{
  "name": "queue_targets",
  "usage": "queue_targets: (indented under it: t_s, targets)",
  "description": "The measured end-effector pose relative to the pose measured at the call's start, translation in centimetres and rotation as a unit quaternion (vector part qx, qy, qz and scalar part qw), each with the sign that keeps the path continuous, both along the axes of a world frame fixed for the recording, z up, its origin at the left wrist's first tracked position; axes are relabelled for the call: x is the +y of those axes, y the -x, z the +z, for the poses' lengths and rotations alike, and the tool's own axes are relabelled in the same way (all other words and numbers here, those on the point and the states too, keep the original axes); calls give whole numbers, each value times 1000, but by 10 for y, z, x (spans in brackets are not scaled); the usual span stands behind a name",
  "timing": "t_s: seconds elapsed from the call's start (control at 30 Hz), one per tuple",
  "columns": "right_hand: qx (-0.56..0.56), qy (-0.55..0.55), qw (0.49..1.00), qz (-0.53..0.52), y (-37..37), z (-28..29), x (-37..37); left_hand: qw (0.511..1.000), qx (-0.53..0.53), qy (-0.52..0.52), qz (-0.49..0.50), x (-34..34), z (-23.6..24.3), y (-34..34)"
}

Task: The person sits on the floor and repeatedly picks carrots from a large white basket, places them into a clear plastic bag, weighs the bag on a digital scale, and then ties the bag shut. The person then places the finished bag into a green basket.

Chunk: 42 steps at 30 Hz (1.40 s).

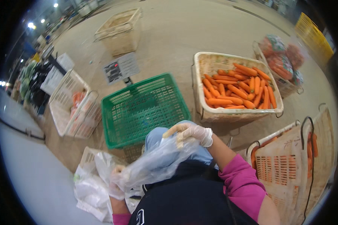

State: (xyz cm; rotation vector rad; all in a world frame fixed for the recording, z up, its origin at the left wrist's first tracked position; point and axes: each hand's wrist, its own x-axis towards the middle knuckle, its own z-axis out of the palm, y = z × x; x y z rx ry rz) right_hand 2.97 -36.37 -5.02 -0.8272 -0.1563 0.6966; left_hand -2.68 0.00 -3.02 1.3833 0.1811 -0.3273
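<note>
A white crate heaped with orange carrots stands ahead, just right of a green basket. Across the person's lap, a clear plastic bag spans two hands — the gloved right hand at its upper end, fingers closed over the plastic; the left hand at its lower end, its fingers too veiled to read. Handling it well likely calls for a light pinch and an even spread — no hard tug on thin plastic.
</note>
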Motion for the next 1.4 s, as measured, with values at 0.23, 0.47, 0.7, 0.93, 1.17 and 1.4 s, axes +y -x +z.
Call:
queue_targets:
  t_s: [0.23,0.47,0.7,0.93,1.17,1.4]
  targets:
    - [9,-31,999,-23,7,3,-39,935,35,-203,-288,-14,53,-42]
    - [-30,66,968,-241,-46,-11,-124,954,-30,-255,-155,-81,74,-123]
    - [-212,850,482,9,-100,-169,-241,977,-88,-162,-105,-145,9,-214]
    - [-227,832,479,164,-121,-194,-283,990,40,29,-129,-160,-23,-262]
    - [-74,856,504,90,-63,-150,-360,986,40,0,-164,-186,-47,-265]
    - [-66,836,538,87,-88,-193,-370,990,70,-23,-123,-170,-69,-277]
